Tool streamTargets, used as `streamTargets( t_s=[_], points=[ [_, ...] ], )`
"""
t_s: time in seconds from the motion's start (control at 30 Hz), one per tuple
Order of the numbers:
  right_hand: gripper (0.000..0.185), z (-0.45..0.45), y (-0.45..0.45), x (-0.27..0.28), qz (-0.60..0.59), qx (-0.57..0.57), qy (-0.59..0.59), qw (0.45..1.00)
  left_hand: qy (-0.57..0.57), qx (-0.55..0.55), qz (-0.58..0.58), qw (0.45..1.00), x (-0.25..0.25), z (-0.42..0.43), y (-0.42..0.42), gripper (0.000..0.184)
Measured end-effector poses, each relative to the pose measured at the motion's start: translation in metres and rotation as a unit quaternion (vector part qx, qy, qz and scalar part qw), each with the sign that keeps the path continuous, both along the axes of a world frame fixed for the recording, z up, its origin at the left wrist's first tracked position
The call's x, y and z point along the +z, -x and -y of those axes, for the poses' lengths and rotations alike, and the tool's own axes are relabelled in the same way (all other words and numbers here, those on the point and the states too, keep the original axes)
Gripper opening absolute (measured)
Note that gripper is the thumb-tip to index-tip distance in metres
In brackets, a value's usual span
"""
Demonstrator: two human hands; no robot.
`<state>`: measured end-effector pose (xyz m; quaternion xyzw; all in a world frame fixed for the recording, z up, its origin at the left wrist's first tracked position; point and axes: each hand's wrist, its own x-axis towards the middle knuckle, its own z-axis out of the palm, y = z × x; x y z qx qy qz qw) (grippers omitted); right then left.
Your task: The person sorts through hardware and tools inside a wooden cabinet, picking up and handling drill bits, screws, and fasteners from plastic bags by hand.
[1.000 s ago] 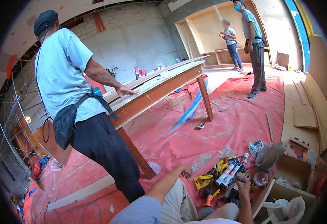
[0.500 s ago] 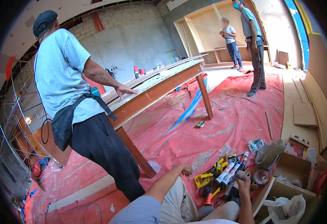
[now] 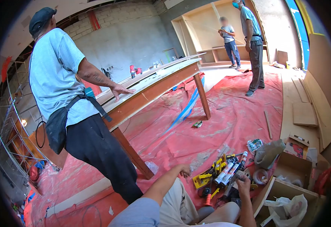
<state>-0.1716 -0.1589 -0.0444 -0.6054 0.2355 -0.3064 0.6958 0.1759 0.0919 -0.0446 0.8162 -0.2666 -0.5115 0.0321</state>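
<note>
With tools (image 3: 219, 166) lying loose outside the box (image 3: 295, 187), the work looks unfinished: the right hand (image 3: 243, 184) seems closed around a grey thing (image 3: 242, 175), tubes (image 3: 223, 173) at its ten o'clock, while the left hand (image 3: 185, 171) hangs half-curled, contents impossible to tell

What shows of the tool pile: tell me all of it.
The pile is a loose, jumbled heap on the creased red sheet. Yellow-and-black tools lie beside printed white tubes, plastic by the look of them, slanting side by side on top. An orange handle shows at its near edge. The right hand is at its right side; whether they touch is unclear. What lies underneath is hidden.
</note>
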Motion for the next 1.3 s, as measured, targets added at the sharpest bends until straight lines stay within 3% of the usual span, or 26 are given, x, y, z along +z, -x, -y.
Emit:
streamTargets(
  t_s=[0.13,0.4,0.87,1.17,1.3],
  points=[
    [0.015,-0.001,-0.003,-0.001,0.035,-0.004,0.018,0.999,0.001,0.014,-0.001,1.000,0.005,0.000,0.004,0.030],
    [0.014,0.006,-0.008,-0.023,-0.006,-0.021,0.074,0.997,0.000,0.004,-0.033,0.999,-0.005,-0.002,-0.007,0.015],
    [0.016,0.007,-0.010,-0.032,-0.001,-0.025,0.078,0.997,0.003,0.022,-0.018,1.000,0.021,0.000,0.012,0.023],
    [0.022,0.010,-0.011,-0.033,-0.027,-0.026,0.040,0.998,0.006,0.015,-0.030,0.999,-0.004,-0.003,-0.009,0.032],
    [0.015,0.004,-0.006,-0.019,-0.014,-0.025,0.063,0.998,0.010,0.028,-0.012,0.999,0.005,0.001,-0.002,0.033]
  ],
)
